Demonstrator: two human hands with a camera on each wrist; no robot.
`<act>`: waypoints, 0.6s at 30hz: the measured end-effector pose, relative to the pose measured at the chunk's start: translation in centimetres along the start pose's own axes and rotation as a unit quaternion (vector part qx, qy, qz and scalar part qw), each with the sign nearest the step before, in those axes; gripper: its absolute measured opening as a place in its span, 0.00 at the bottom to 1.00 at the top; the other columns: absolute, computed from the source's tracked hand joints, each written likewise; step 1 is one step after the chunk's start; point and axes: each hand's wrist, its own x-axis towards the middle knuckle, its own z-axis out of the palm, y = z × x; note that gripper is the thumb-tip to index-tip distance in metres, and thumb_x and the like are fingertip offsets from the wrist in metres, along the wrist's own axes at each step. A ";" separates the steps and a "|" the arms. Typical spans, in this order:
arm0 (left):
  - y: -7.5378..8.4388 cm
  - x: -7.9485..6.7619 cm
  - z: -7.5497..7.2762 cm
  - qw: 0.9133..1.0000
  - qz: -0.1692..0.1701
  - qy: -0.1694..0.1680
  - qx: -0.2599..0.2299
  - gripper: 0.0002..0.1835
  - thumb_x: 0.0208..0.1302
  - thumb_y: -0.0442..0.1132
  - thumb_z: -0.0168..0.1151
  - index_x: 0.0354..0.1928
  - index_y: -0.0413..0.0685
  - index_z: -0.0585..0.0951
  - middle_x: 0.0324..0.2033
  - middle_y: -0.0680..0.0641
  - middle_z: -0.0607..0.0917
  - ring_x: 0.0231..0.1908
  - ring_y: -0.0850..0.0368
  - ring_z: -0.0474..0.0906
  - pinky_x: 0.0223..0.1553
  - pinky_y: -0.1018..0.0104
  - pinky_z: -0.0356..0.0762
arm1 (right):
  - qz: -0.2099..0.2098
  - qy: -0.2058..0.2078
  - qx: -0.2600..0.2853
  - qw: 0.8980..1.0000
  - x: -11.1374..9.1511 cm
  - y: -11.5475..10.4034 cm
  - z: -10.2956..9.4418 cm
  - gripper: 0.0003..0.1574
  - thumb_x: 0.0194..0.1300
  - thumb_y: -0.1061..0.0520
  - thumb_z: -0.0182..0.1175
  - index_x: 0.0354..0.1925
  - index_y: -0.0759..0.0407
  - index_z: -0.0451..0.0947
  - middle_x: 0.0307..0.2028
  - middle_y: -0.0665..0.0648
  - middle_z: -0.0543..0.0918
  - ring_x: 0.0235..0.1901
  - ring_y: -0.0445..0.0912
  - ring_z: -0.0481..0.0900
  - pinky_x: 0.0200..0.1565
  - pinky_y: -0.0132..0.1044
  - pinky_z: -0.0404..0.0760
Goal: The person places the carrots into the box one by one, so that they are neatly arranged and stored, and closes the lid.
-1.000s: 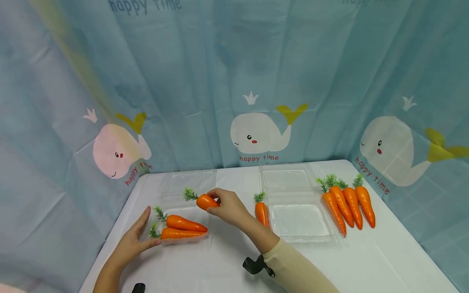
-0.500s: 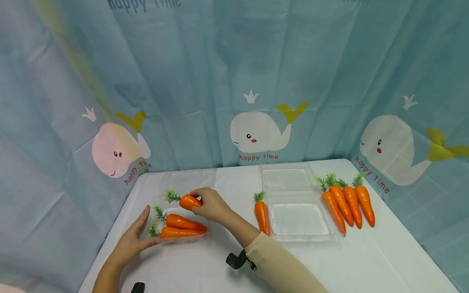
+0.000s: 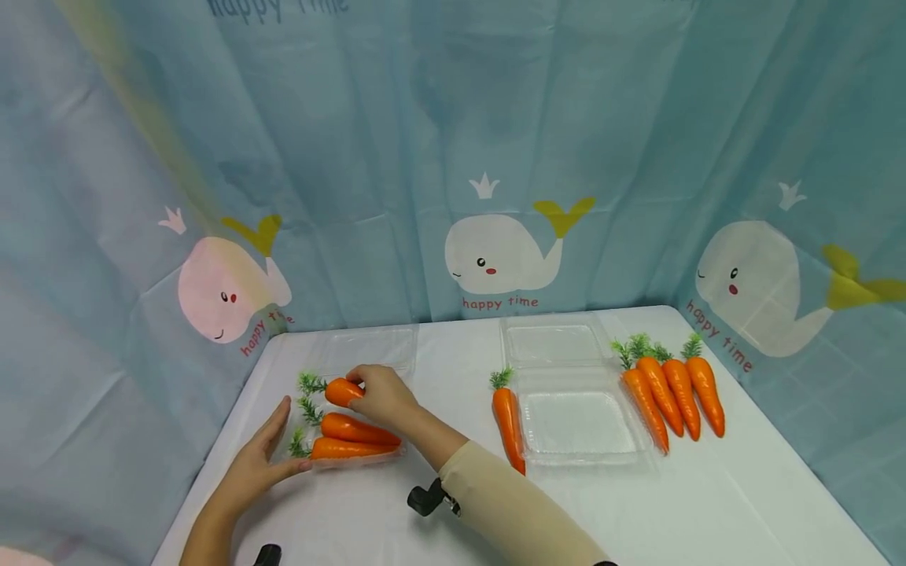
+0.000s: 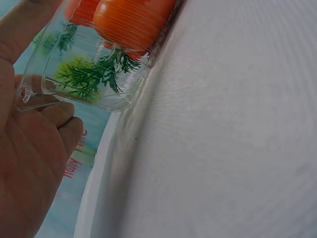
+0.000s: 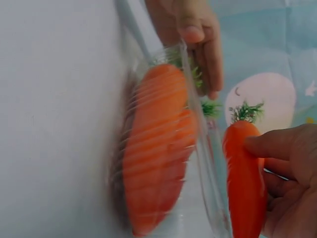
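The right hand pinches a glossy imitation carrot just below its crown, thumb on one face and fingers on the other; the carrot is over the far side of the left clamshell, its leafy sprig pointing left, though whether it touches the plastic I cannot tell; two carrots lie side by side within, nearer the person. From its even sheen I would judge it a light, stiff moulding, hardly fragile, but smooth enough to roll or slip if taken by the taper; the thick upper body looks the surest place to hold, while the sprig seems too flimsy to lift by. The left hand has its fingers spread wide at the clamshell's left end, thumb at the near corner; that thin clear wall probably flexes under a squeeze and could skid on the bench, so light steadying at the rim should serve.
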 end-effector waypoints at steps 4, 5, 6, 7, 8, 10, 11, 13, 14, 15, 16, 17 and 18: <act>0.0 0.0 0.1 1.000 -0.002 0.000 0.002 0.61 0.56 0.46 0.79 0.82 0.66 0.45 0.82 0.41 0.47 0.68 0.88 0.41 0.59 0.98 0.45 | 0.008 0.000 -0.015 1.000 0.5 0.0 0.7 0.23 0.65 0.54 0.71 0.58 0.46 0.83 0.50 0.42 0.86 0.44 0.36 0.79 0.49 0.32 0.83; 0.0 0.0 0.1 1.000 -0.004 0.001 0.002 0.62 0.56 0.46 0.79 0.82 0.66 0.45 0.82 0.41 0.47 0.68 0.88 0.41 0.59 0.98 0.45 | 0.010 -0.001 -0.019 1.000 0.6 0.0 0.9 0.23 0.65 0.53 0.71 0.58 0.46 0.83 0.50 0.42 0.86 0.44 0.36 0.79 0.49 0.32 0.83; 0.0 0.0 0.1 1.000 -0.005 0.001 0.002 0.62 0.56 0.46 0.79 0.82 0.65 0.45 0.82 0.41 0.47 0.68 0.89 0.41 0.59 0.98 0.45 | 0.013 -0.003 -0.022 1.000 0.6 -0.1 1.0 0.23 0.65 0.53 0.71 0.58 0.45 0.83 0.50 0.42 0.86 0.44 0.36 0.80 0.50 0.32 0.83; 0.0 0.1 0.1 1.000 -0.005 0.001 0.002 0.62 0.56 0.46 0.79 0.83 0.64 0.45 0.82 0.41 0.47 0.68 0.88 0.41 0.59 0.98 0.45 | 0.017 -0.005 -0.024 1.000 0.7 -0.1 1.1 0.23 0.64 0.54 0.71 0.58 0.45 0.83 0.49 0.42 0.86 0.45 0.36 0.80 0.50 0.32 0.83; 0.0 0.1 0.1 1.000 -0.005 0.002 0.002 0.62 0.56 0.46 0.79 0.83 0.62 0.45 0.82 0.41 0.47 0.68 0.87 0.41 0.59 0.98 0.45 | 0.021 -0.007 -0.025 0.999 0.8 -0.1 1.3 0.23 0.64 0.54 0.71 0.57 0.45 0.84 0.49 0.42 0.86 0.45 0.36 0.80 0.50 0.32 0.83; 0.0 0.1 0.1 1.000 -0.008 0.000 0.000 0.62 0.56 0.47 0.79 0.83 0.60 0.45 0.82 0.42 0.47 0.70 0.85 0.41 0.59 0.98 0.45 | 0.028 -0.011 -0.031 0.999 0.9 -0.1 1.5 0.23 0.64 0.53 0.71 0.57 0.45 0.84 0.49 0.41 0.86 0.45 0.36 0.80 0.50 0.32 0.82; 0.0 0.1 0.1 1.000 -0.010 0.000 -0.001 0.62 0.56 0.47 0.79 0.83 0.60 0.45 0.82 0.42 0.46 0.72 0.83 0.40 0.59 0.98 0.45 | 0.030 -0.012 -0.034 0.999 0.9 0.0 1.6 0.23 0.64 0.53 0.71 0.57 0.45 0.84 0.49 0.41 0.86 0.46 0.36 0.80 0.51 0.32 0.82; 0.0 0.1 0.1 1.000 -0.013 -0.002 -0.003 0.62 0.56 0.47 0.79 0.83 0.60 0.45 0.82 0.43 0.46 0.75 0.77 0.41 0.59 0.98 0.46 | 0.035 -0.015 -0.038 0.999 1.0 0.1 1.9 0.22 0.63 0.54 0.71 0.56 0.45 0.84 0.49 0.41 0.86 0.45 0.35 0.80 0.51 0.32 0.82; 0.0 0.1 0.1 1.000 -0.015 -0.003 -0.002 0.62 0.57 0.47 0.79 0.83 0.61 0.44 0.82 0.43 0.46 0.76 0.75 0.41 0.59 0.98 0.46 | 0.037 -0.016 -0.040 0.998 1.1 0.2 2.0 0.22 0.63 0.54 0.71 0.56 0.45 0.85 0.49 0.41 0.86 0.45 0.35 0.80 0.51 0.31 0.82; 0.0 0.1 0.1 1.000 -0.017 -0.004 -0.002 0.62 0.57 0.47 0.79 0.83 0.63 0.44 0.82 0.43 0.46 0.76 0.73 0.41 0.59 0.98 0.45 | 0.037 -0.018 -0.042 0.998 1.1 0.4 2.1 0.21 0.63 0.54 0.71 0.56 0.45 0.85 0.48 0.41 0.86 0.45 0.35 0.80 0.51 0.31 0.82; 0.0 0.1 0.1 1.000 -0.018 -0.004 -0.002 0.62 0.57 0.47 0.79 0.83 0.63 0.44 0.82 0.43 0.46 0.77 0.71 0.41 0.59 0.98 0.45 | 0.039 -0.019 -0.044 0.998 1.1 0.5 2.2 0.21 0.63 0.54 0.70 0.56 0.46 0.85 0.48 0.41 0.86 0.44 0.35 0.80 0.50 0.31 0.82; 0.0 0.2 0.1 1.000 -0.019 -0.005 0.000 0.61 0.57 0.48 0.78 0.83 0.64 0.44 0.82 0.43 0.46 0.77 0.70 0.40 0.59 0.98 0.45 | 0.041 -0.020 -0.044 0.998 1.1 0.6 2.3 0.21 0.63 0.55 0.70 0.56 0.46 0.85 0.48 0.41 0.86 0.43 0.35 0.79 0.50 0.31 0.81; 0.0 0.2 0.1 1.000 -0.021 -0.006 0.002 0.61 0.57 0.48 0.78 0.82 0.65 0.44 0.82 0.44 0.46 0.77 0.70 0.40 0.58 0.98 0.45 | 0.043 -0.022 -0.044 0.998 1.2 0.8 2.3 0.21 0.63 0.55 0.70 0.56 0.46 0.85 0.48 0.41 0.86 0.43 0.35 0.79 0.50 0.30 0.81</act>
